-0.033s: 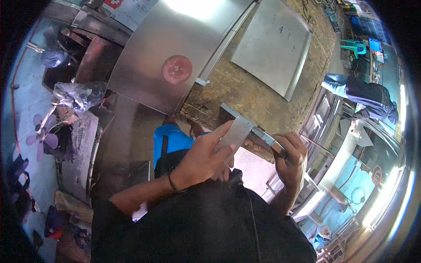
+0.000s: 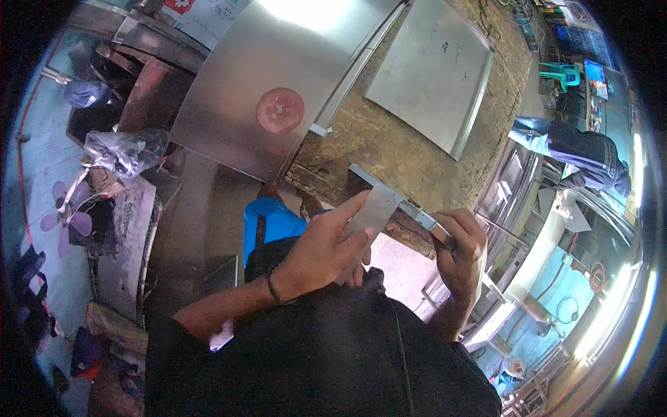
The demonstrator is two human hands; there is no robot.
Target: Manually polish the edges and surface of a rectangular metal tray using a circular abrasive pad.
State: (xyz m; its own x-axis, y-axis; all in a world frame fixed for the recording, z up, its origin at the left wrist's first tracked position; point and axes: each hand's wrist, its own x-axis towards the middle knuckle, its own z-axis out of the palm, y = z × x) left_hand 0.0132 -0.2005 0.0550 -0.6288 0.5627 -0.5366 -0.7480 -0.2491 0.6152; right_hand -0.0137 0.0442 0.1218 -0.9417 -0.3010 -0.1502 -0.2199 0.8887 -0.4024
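The left hand reached up and to the right from a forearm laid across the front of a black shirt, with a dark band round its wrist. Its fingers and thumb were clamped on a metal plate, gripping it by the lower left part. The right hand rose from the lower right with its fingers curled, closed on the near end of a narrow metal bar.

The plate was small, flat, grey and oblong, tilted, with its upper end meeting the bar. The bar ran aslant from upper left to the right hand; whether the two were one piece was hard to tell at this size. Both were held up in front of the shirt, at the near edge of the workbench.

The bench top was worn brown wood. A shallow metal panel lay on it, and to the left was a big shiny sheet with a round red disc on it. Far left were a clear plastic bag and purple fan blades. Across the room, to the right, a person in dark clothes bent forward, near a green chair.
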